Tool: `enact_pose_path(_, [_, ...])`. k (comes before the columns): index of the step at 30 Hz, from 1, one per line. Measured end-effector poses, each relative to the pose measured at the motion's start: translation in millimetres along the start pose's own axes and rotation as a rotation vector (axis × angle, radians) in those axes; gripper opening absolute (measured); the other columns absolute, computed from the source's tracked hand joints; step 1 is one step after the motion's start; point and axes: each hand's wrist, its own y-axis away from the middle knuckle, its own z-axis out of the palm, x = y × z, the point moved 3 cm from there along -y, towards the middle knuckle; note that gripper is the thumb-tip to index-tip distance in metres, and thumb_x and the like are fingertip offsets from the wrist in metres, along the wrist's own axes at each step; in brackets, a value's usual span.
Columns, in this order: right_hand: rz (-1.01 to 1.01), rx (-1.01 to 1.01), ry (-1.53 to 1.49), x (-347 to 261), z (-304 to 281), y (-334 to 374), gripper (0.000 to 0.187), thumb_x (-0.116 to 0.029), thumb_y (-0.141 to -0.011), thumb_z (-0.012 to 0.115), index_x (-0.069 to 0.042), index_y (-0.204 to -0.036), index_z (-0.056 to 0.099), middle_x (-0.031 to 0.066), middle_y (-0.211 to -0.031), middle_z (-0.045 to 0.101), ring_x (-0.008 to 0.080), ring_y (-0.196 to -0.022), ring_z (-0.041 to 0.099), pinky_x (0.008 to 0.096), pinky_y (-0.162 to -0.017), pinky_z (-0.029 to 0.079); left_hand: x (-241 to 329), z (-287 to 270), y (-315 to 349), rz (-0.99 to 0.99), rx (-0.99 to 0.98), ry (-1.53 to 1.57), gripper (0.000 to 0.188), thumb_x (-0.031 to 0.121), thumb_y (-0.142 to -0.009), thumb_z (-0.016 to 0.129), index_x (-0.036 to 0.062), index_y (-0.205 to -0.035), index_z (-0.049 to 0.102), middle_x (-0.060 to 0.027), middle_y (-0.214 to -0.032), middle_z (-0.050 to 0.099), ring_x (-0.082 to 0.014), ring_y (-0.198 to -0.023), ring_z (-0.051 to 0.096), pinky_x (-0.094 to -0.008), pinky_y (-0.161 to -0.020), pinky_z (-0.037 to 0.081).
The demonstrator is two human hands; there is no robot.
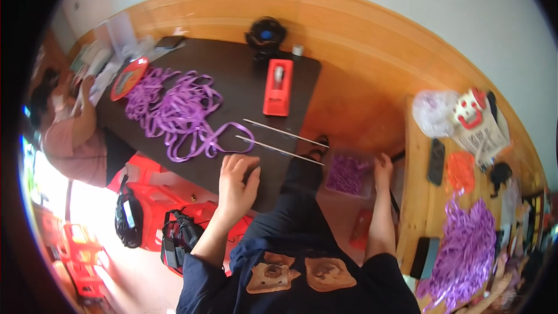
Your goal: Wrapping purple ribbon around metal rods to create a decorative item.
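Note:
My left hand (237, 185) rests at the near edge of the dark table, its fingers loosely bent and the thumb apart, with no held thing visible. Just beyond its fingertips lies a loop of purple ribbon (180, 104), part of a loose tangled heap. Two thin metal rods (285, 132) lie side by side to the right and jut past the table edge. My right hand (382, 171) hangs low beside the right wall of a clear plastic box (366, 193) holding short purple pieces (347, 174). Its fingers look apart, and no grasped thing shows.
A red holder (279, 88) and a black fan (265, 35) stand at the back of the dark table (232, 58). Across from it, a person (75, 134) sits at left. The wooden table (415, 209) at right carries more purple ribbon (465, 250), a phone (436, 163) and bags.

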Motion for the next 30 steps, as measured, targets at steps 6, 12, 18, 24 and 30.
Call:
enact_pose_path(6, [-0.343, -0.084, -0.103, -155, 47, 103, 0.017, -0.002, -0.085, 0.06, 0.0, -0.102, 0.062, 0.0053, -0.089, 0.06, 0.0117, -0.077, 0.056, 0.0244, -0.069, 0.045, -22, -4, -1, 0.017, 0.035, -0.569, 0.022, 0.007, -0.072, 0.062, -0.0029, -0.091, 0.061, -0.022, -0.12, 0.046, -0.0403, -0.119, 0.039, -0.0484, -0.09, 0.033])
enact_pose_path(12, [-0.721, -0.708, -0.176, -296, 66, 183, 0.036, 0.013, -0.072, 0.06, -0.001, -0.105, 0.061, 0.0132, -0.114, 0.059, 0.024, -0.098, 0.061, 0.0311, -0.077, 0.051, -3, 24, 27, 0.274, -0.102, -0.178, 0.014, 0.002, -0.068, 0.06, 0.0046, -0.082, 0.057, -0.0087, -0.084, 0.057, -0.028, -0.082, 0.053, -0.041, -0.074, 0.036])
enact_pose_path(18, [-0.479, -1.176, -0.264, -310, 77, 200, 0.038, 0.01, -0.072, 0.066, -0.001, -0.109, 0.062, 0.0095, -0.091, 0.064, 0.0166, -0.08, 0.062, 0.0261, -0.07, 0.049, 11, 23, 35, 0.17, -0.243, 0.347, 0.01, 0.007, -0.082, 0.062, 0.0034, -0.091, 0.062, -0.0126, -0.069, 0.06, -0.0304, -0.061, 0.058, -0.0385, -0.056, 0.044])
enact_pose_path(24, [-0.47, -0.658, -0.443, -293, 26, 168, 0.011, 0.011, -0.074, 0.058, 0.003, -0.079, 0.064, 0.0067, -0.068, 0.058, 0.0117, -0.058, 0.055, 0.0223, -0.052, 0.042, -11, -1, 19, -0.026, -0.649, 0.583, 0.012, 0.009, -0.089, 0.058, -0.0011, -0.087, 0.065, -0.007, -0.057, 0.056, -0.0133, -0.051, 0.056, -0.0274, -0.049, 0.042])
enact_pose_path(30, [-0.299, -0.445, -0.543, -259, -15, 149, 0.005, 0.008, -0.081, 0.055, 0.005, -0.081, 0.059, 0.0072, -0.068, 0.053, 0.0116, -0.056, 0.048, 0.0223, -0.05, 0.038, -11, 6, 13, -0.253, -0.92, 0.833, 0.017, 0.01, -0.093, 0.054, -0.0018, -0.099, 0.064, -0.0007, -0.069, 0.058, -0.0057, -0.062, 0.052, -0.0225, -0.057, 0.043])
